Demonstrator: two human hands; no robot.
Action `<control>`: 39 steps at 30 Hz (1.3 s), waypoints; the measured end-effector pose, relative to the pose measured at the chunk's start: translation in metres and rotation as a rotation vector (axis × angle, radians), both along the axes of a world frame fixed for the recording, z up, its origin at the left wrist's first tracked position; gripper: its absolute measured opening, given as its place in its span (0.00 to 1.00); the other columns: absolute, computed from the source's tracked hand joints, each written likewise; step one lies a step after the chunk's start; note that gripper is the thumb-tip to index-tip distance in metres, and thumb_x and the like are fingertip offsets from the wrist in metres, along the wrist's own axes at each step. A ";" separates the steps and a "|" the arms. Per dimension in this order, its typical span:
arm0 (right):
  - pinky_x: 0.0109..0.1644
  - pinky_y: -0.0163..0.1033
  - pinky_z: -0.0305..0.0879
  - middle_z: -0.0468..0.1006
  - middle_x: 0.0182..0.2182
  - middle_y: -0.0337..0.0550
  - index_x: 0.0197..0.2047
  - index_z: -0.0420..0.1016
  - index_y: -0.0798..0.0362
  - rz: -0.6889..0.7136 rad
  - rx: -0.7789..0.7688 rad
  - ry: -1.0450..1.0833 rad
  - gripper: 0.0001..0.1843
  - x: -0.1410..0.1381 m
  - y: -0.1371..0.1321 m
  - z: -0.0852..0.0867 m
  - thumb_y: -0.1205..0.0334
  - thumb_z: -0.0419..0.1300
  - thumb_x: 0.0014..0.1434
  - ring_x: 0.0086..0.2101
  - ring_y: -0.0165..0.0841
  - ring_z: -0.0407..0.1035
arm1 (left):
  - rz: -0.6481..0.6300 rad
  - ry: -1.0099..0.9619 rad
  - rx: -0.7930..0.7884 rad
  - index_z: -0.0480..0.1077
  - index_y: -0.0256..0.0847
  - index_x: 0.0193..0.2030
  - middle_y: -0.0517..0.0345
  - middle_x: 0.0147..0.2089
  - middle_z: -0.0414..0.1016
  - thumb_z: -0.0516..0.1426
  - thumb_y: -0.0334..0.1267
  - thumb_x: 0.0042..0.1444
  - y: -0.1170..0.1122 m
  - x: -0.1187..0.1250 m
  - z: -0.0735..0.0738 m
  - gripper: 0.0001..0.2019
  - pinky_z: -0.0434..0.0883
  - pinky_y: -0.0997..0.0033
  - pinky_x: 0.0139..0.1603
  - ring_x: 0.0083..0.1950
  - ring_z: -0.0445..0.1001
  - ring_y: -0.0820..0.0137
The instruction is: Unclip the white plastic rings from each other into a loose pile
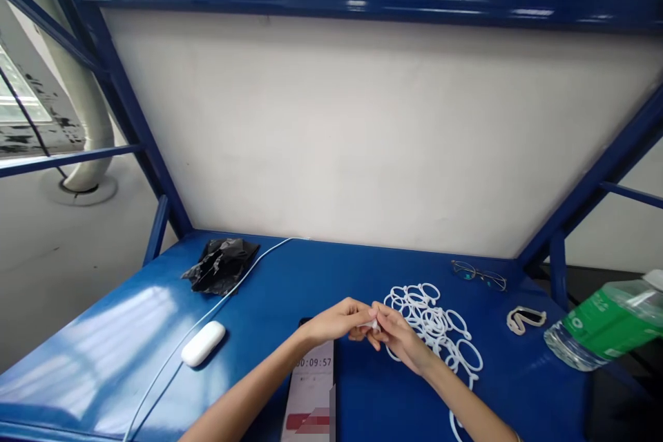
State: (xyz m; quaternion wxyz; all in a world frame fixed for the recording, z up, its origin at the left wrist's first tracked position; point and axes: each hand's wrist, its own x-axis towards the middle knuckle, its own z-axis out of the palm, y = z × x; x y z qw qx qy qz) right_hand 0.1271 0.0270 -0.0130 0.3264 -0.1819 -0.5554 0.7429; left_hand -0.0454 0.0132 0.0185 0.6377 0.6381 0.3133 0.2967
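Two bare hands meet above the blue table (290, 276): the left grip (339, 321) and the right grip (401, 338) are closed to a narrow pinch on a small white piece (374, 324), which lies between their fingertips. Fingers hide most of it, so I cannot tell its full shape or which grip bears more of the hold. So slight a piece could slip if either pinch loosened, perhaps dropping among the white rings (434, 321) just right of the right grip, where it would be hard to pick out. Those rings overlap and may snag one another; the right forearm, close beside them, could drag some if swept outward. The phone (311, 387) lies below the left wrist, where a dropped piece could also land.
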 end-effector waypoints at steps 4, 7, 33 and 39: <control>0.29 0.33 0.52 0.58 0.23 0.32 0.26 0.57 0.53 0.024 -0.044 0.026 0.23 0.001 0.000 0.001 0.46 0.62 0.57 0.22 0.24 0.57 | -0.058 -0.135 -0.055 0.65 0.35 0.26 0.67 0.20 0.53 0.55 0.56 0.57 -0.001 -0.001 0.002 0.23 0.49 0.74 0.24 0.22 0.50 0.79; 0.29 0.34 0.51 0.60 0.23 0.32 0.26 0.58 0.53 0.045 -0.053 0.038 0.22 0.001 0.001 -0.001 0.47 0.63 0.56 0.22 0.24 0.59 | -0.083 -0.172 -0.064 0.66 0.34 0.28 0.66 0.20 0.55 0.56 0.54 0.57 -0.002 -0.003 -0.001 0.21 0.50 0.74 0.25 0.23 0.51 0.78; 0.44 0.47 0.58 0.70 0.25 0.40 0.25 0.65 0.50 -0.253 1.135 -0.991 0.09 0.035 0.016 0.007 0.72 0.55 0.54 0.31 0.36 0.64 | 0.232 0.905 0.987 0.70 0.39 0.45 0.50 0.46 0.71 0.54 0.34 0.63 -0.002 -0.015 -0.017 0.06 0.64 0.63 0.45 0.50 0.67 0.62; 0.29 0.36 0.59 0.71 0.21 0.35 0.29 0.65 0.50 -0.368 0.668 -0.666 0.05 0.019 0.009 0.003 0.68 0.56 0.54 0.23 0.30 0.65 | 0.136 0.694 1.125 0.70 0.38 0.43 0.51 0.47 0.72 0.53 0.40 0.64 -0.017 -0.001 -0.016 0.08 0.64 0.65 0.48 0.51 0.68 0.64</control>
